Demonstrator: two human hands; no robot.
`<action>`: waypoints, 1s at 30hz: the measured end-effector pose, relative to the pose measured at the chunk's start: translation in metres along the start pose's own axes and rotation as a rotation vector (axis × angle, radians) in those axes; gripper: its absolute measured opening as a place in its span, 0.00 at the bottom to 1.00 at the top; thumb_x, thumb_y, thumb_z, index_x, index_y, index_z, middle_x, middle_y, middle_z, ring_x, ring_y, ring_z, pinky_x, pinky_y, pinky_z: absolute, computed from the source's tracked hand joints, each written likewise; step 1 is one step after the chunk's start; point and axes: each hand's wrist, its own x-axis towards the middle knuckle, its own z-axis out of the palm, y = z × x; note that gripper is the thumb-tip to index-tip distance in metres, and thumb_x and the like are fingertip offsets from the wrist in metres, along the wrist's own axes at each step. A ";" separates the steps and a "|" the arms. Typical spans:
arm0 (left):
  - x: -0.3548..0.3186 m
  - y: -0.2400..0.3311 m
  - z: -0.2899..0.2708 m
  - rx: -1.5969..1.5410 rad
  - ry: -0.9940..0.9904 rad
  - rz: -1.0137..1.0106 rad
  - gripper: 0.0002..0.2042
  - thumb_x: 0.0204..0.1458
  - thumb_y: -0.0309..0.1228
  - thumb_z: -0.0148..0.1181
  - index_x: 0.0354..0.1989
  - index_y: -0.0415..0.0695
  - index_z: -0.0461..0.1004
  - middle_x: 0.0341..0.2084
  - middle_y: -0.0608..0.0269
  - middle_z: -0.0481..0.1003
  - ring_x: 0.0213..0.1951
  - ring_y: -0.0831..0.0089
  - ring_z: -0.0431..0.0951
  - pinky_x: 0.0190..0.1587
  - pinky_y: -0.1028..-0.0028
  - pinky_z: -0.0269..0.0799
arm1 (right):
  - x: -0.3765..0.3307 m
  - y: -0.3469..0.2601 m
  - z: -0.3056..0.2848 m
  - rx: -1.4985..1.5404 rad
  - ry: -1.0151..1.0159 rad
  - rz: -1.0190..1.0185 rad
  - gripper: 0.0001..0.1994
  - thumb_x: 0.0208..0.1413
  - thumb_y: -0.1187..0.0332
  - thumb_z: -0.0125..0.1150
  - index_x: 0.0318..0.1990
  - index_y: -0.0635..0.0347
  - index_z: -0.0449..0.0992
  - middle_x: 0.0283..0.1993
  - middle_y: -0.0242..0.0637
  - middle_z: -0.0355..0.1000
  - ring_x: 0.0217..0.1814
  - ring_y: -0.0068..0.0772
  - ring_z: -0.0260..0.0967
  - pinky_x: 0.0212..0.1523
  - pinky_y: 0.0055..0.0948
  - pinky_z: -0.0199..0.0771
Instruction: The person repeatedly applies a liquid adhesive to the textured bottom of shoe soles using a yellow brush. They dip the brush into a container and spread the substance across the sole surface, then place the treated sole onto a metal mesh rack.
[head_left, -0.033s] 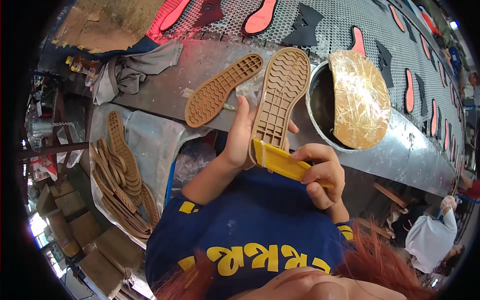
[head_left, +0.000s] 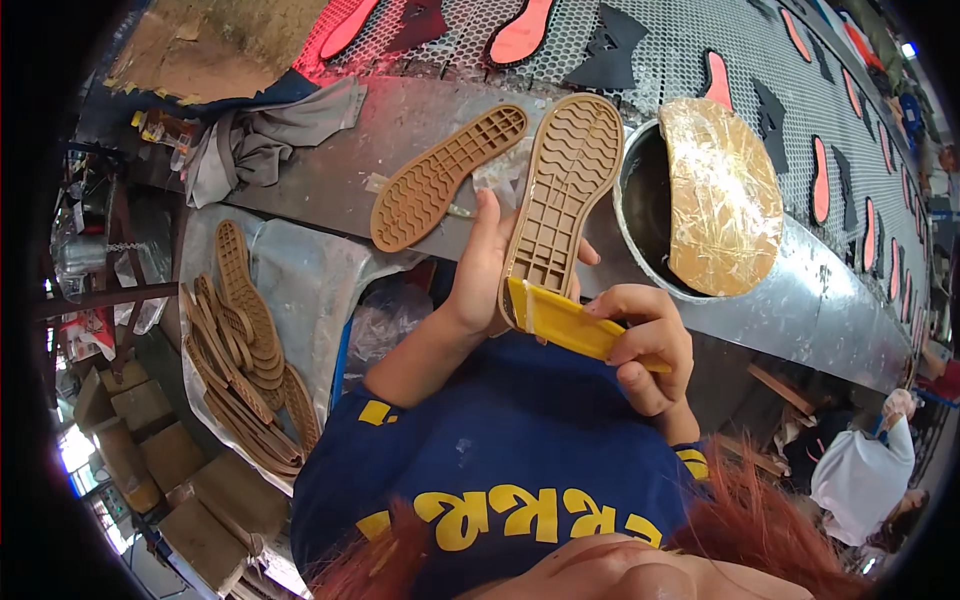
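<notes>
My left hand (head_left: 482, 262) is closed round a tan rubber shoe sole (head_left: 572, 165), tread side up, its toe pointing away from me. The thumb lies along the left edge and fingertips show at the right. My right hand (head_left: 648, 350) pinches a flat yellow-handled brush (head_left: 565, 322); its pale band and dark tip are at the sole's heel. Another tan sole (head_left: 440, 185) lies on the metal table just left of the held one. To the right stands a round metal pot (head_left: 640, 250), partly covered by a board wrapped in shiny brown tape (head_left: 722, 200).
Beyond the table edge (head_left: 820, 325), a mesh conveyor (head_left: 660, 45) carries pink insoles (head_left: 520, 35) and black cut pieces (head_left: 610, 50). A grey cloth (head_left: 265, 145) lies at the left. Stacked soles (head_left: 250, 350) rest on a plastic-covered surface, near cardboard boxes (head_left: 170, 455). Another person (head_left: 865, 480) is at the right.
</notes>
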 end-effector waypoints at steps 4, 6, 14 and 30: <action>0.000 0.002 -0.001 -0.019 -0.055 -0.037 0.42 0.55 0.64 0.18 0.58 0.37 0.58 0.40 0.42 0.71 0.26 0.61 0.78 0.23 0.71 0.76 | 0.000 0.001 -0.001 0.093 0.021 0.058 0.09 0.58 0.64 0.54 0.33 0.61 0.69 0.46 0.53 0.67 0.47 0.43 0.69 0.51 0.37 0.67; -0.001 0.006 0.001 -0.053 -0.086 -0.080 0.41 0.56 0.64 0.19 0.58 0.37 0.59 0.40 0.42 0.71 0.27 0.62 0.78 0.21 0.72 0.77 | -0.001 0.003 -0.002 0.166 0.053 0.094 0.09 0.58 0.64 0.54 0.33 0.60 0.69 0.46 0.53 0.68 0.48 0.43 0.68 0.54 0.39 0.65; -0.002 0.010 0.006 0.033 0.058 -0.178 0.39 0.57 0.63 0.21 0.57 0.39 0.60 0.41 0.51 0.72 0.31 0.67 0.79 0.18 0.73 0.78 | 0.008 0.018 -0.014 0.477 0.030 0.197 0.09 0.62 0.64 0.49 0.36 0.60 0.65 0.46 0.53 0.69 0.44 0.36 0.70 0.51 0.37 0.68; 0.004 0.014 -0.020 -0.008 -0.343 -0.181 0.36 0.59 0.60 0.21 0.58 0.40 0.60 0.41 0.52 0.73 0.31 0.67 0.79 0.17 0.71 0.78 | 0.034 0.040 -0.026 0.341 0.479 -0.112 0.07 0.64 0.69 0.43 0.45 0.61 0.58 0.43 0.54 0.70 0.34 0.23 0.66 0.31 0.18 0.66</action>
